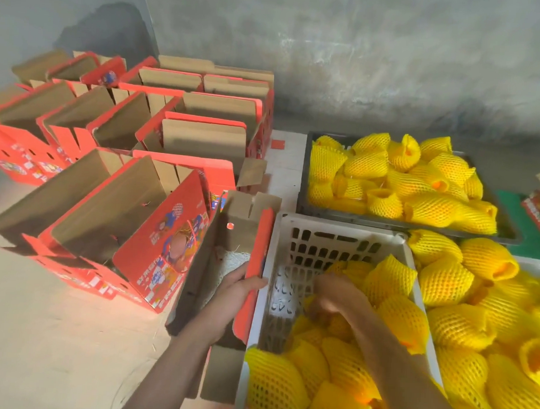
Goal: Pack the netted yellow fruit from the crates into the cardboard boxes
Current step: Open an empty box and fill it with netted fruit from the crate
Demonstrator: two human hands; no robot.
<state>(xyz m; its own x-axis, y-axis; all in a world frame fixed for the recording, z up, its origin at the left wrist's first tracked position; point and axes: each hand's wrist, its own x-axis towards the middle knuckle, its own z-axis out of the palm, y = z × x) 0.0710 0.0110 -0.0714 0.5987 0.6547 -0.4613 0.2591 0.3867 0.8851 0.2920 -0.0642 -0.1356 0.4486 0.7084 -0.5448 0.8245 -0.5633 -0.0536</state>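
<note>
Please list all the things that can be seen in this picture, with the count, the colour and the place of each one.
cardboard boxes: many, exact count unclear, red outside and brown inside, open, in rows on the floor at left.
nearest box: one, red and brown, beside the white crate, white netting inside.
white crate: one, front centre, partly full.
dark crate: one, behind the white crate, full.
netted fruit: many, yellow, in both crates and heaped at right.
wall: one, grey, at the back.
left hand: grips the nearest box's red flap.
right hand: reaches among fruit in the white crate; grip unclear.

Concrete floor (51, 349) bears cardboard boxes (130, 228) and crates (323, 238).
</note>
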